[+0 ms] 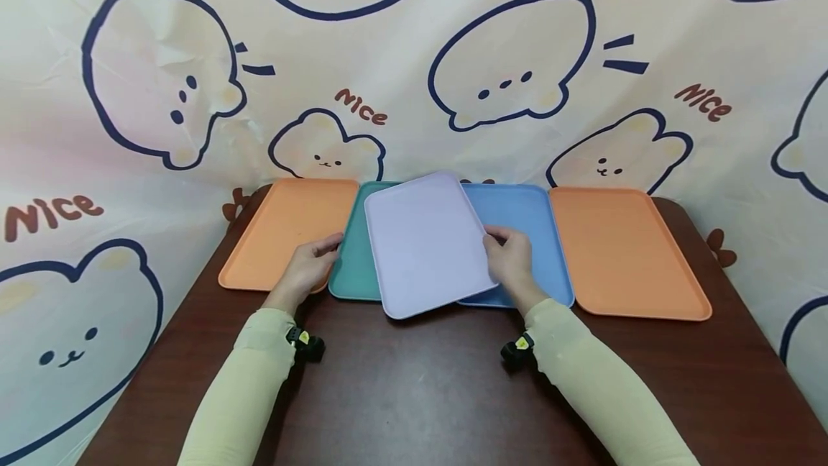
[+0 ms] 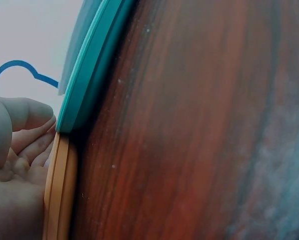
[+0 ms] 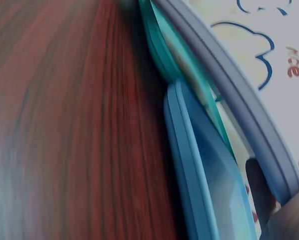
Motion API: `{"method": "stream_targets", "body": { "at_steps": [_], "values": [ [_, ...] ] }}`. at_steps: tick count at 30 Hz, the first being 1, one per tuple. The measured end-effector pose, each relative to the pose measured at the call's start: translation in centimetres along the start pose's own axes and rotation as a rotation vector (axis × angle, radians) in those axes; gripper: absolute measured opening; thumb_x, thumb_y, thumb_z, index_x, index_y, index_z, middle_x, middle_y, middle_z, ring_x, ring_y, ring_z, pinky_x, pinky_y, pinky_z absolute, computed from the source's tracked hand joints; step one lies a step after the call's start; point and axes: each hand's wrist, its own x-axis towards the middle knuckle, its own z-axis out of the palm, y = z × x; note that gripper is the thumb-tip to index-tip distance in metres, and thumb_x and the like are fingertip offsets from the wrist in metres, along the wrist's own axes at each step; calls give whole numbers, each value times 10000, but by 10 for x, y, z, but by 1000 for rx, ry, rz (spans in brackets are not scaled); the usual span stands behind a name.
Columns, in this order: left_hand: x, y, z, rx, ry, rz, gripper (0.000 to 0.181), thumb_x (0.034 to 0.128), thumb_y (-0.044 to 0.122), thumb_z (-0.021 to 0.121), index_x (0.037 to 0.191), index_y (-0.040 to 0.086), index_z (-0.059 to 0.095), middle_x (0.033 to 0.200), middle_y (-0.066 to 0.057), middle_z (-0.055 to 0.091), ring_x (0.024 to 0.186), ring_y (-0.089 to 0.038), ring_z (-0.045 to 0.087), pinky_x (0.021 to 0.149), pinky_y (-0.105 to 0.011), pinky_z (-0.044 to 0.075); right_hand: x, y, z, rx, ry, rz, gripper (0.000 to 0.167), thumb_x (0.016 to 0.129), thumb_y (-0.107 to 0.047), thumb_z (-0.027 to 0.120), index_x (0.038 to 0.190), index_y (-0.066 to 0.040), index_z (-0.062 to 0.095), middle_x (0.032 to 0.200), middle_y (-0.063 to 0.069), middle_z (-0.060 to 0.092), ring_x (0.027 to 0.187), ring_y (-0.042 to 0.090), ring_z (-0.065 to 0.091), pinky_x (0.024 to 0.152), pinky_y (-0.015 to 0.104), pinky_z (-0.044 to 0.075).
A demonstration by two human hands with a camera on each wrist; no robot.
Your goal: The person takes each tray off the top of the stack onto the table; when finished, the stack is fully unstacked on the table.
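My right hand (image 1: 511,257) pinches the right edge of a lavender tray (image 1: 430,247). In the right wrist view, that tray's rim (image 3: 239,102) is raised above the blue tray (image 3: 189,165), with thumb and fingers at its edge. It sits turned at an angle, overlapping the green tray (image 1: 359,257) and the blue tray (image 1: 527,236). My left hand (image 1: 307,268) is over the right side of the left orange tray (image 1: 284,225), fingertips by the green tray's left edge. Its fingers look loosely extended and grip nothing in the left wrist view.
Another orange tray (image 1: 630,250) lies at the right end of the row. All the trays are along the back of a dark brown wooden table (image 1: 401,394). Behind hangs a pale curtain (image 1: 401,56) with cartoon bear outlines.
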Motion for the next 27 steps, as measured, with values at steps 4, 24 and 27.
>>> {"method": "stream_targets", "body": {
  "at_steps": [4, 24, 27],
  "values": [
    [-1, 0, 1, 9, -3, -3, 533, 1130, 130, 482, 1653, 50, 416, 1735, -159, 388, 1661, -328, 269, 1333, -503, 290, 3, 7, -17, -12, -57, -21, 327, 1077, -123, 608, 1350, -10, 746, 1297, 230, 751, 1139, 328, 712, 874, 330, 587],
    [-1, 2, 0, 13, -3, -25, 526, 1132, 143, 487, 1650, 72, 434, 1732, -132, 404, 1663, -305, 270, 1337, -488, 287, 16, 34, -88, -103, -364, -163, 295, 1064, -216, 701, 1300, -62, 789, 1241, 203, 786, 912, 181, 733, 726, 274, 617],
    [0, 2, -1, 18, -5, -22, 527, 1133, 143, 488, 1650, 66, 430, 1731, -135, 404, 1660, -309, 276, 1335, -490, 291, 15, 36, -91, -111, -401, -213, 273, 1050, -183, 719, 1273, -47, 800, 1195, 208, 800, 864, 139, 729, 706, 267, 612]
  ]
}}
